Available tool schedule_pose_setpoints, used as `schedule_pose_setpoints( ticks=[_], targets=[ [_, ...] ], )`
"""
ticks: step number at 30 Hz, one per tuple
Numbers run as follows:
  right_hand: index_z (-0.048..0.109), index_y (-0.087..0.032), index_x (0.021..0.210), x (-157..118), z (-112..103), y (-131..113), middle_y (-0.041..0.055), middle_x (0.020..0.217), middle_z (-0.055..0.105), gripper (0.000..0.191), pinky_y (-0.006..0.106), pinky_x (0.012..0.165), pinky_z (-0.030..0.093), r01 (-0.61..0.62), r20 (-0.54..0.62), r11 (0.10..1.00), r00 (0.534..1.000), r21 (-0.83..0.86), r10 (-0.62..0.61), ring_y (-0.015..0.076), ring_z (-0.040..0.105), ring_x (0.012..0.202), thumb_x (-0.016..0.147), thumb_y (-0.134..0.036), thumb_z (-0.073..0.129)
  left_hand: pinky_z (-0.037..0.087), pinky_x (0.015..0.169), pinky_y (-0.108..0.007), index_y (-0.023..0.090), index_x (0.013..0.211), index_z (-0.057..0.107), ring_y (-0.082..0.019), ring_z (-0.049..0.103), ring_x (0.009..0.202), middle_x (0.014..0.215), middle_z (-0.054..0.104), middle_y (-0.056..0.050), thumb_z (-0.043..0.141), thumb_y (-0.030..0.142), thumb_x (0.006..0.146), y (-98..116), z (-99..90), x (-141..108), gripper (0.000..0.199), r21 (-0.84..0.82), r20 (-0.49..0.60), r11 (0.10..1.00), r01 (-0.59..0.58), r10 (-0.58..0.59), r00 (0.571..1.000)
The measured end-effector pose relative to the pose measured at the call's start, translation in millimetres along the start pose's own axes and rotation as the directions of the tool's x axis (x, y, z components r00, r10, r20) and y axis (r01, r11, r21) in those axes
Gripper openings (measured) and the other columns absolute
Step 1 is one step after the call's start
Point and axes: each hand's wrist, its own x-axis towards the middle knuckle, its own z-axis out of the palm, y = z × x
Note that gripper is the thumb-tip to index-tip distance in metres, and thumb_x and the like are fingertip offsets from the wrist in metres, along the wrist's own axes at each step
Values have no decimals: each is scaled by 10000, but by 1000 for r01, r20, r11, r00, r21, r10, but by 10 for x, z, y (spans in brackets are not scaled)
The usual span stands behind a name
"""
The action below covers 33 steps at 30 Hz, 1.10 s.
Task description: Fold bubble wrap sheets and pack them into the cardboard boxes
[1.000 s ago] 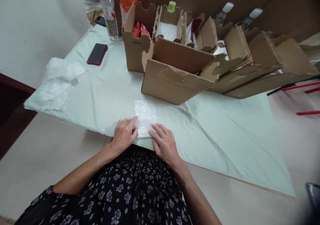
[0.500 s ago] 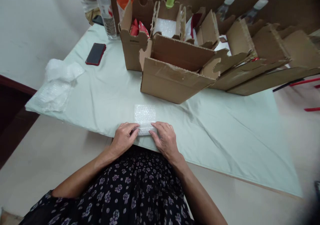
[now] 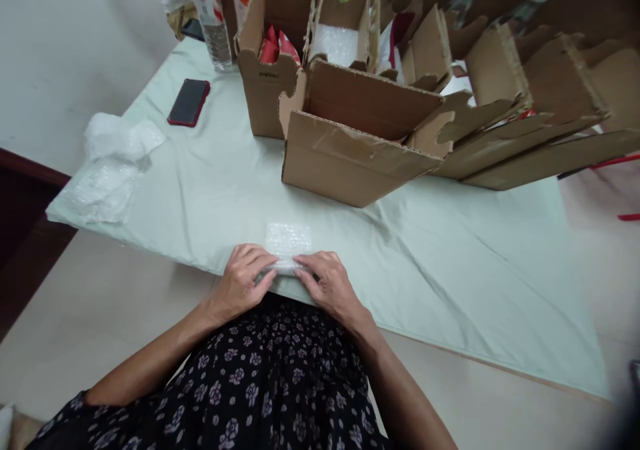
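A small sheet of bubble wrap (image 3: 289,239) lies at the near edge of the table, its front end rolled or folded over. My left hand (image 3: 246,273) grips the left end of that roll between thumb and fingers. At the right end, my right hand (image 3: 327,278) pinches it the same way. The far part of the sheet lies flat on the cloth. Whether anything is inside the roll, I cannot tell.
An open cardboard box (image 3: 360,160) stands just beyond my hands, with a row of boxes holding packets and bottles behind it. A phone (image 3: 189,102), a water bottle (image 3: 213,23) and crumpled bubble wrap (image 3: 107,177) are on the left of the cloth-covered table (image 3: 480,290).
Both hands have turned the near end of the bubble wrap over further, so less of the sheet lies flat. The view has shifted slightly.
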Motion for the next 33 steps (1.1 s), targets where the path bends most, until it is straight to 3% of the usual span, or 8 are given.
schedule_pose_setpoints(
  ticks=[7,11,15,18,20,24,27,33],
  targets=[
    [695,-210,1269,46,53,-48,144,1336,693,305,453,962,461,66,-52,949,995,-309,-86,309,608,1188,982,-301,647,508,880,-425,169,1088,725,-243,645,922,975,753,-87,646,253,948,-181,197,243,182,88,-64,962,257,-252,966],
    [717,-220,1225,181,94,24,121,1209,754,261,415,876,491,-53,-67,965,997,-256,37,277,664,1067,994,-227,594,546,869,-380,169,1206,685,-219,654,963,1054,713,-94,675,313,916,-120,101,259,325,-205,-141,890,407,-438,888],
    [730,-213,1170,224,121,-25,97,1125,785,250,405,903,542,-232,-187,963,949,134,254,254,712,1015,1003,-297,563,551,933,-372,158,1244,669,-223,689,1036,1129,735,-107,699,372,898,60,46,150,408,-640,117,503,581,-684,720],
    [734,-230,1129,162,140,-158,69,1089,794,238,378,894,572,-261,-92,882,943,391,320,232,733,974,988,-344,580,525,1005,-382,160,1188,698,-242,695,1082,1158,754,-106,735,412,863,179,134,149,413,-791,358,208,575,-604,712],
    [741,-237,1068,108,109,-215,64,1066,789,207,384,910,572,-250,-66,868,950,429,306,233,727,986,973,-359,602,521,987,-358,166,1135,710,-226,693,1032,1099,766,-85,728,416,861,220,184,204,371,-818,383,156,553,-571,727],
    [677,-234,1257,57,-164,-170,112,1254,708,447,382,879,583,-240,-112,884,945,401,307,233,698,1000,875,-459,732,515,842,-293,171,1107,694,-188,658,904,994,748,-41,667,312,874,260,123,376,273,-715,382,361,598,-515,768],
    [555,-229,1448,83,-458,-103,130,1360,670,716,344,864,584,-251,30,868,964,429,264,223,698,1023,828,-496,792,496,800,-275,177,1039,701,-178,637,873,963,737,-27,615,229,877,325,57,494,191,-565,454,604,562,-341,823],
    [711,-225,933,182,-898,-89,15,856,742,90,266,711,528,-202,69,945,979,258,190,164,685,772,946,-293,653,532,715,-275,195,999,714,-169,674,759,867,750,-17,632,202,870,379,122,713,153,-447,432,834,324,-116,894]
  ],
)
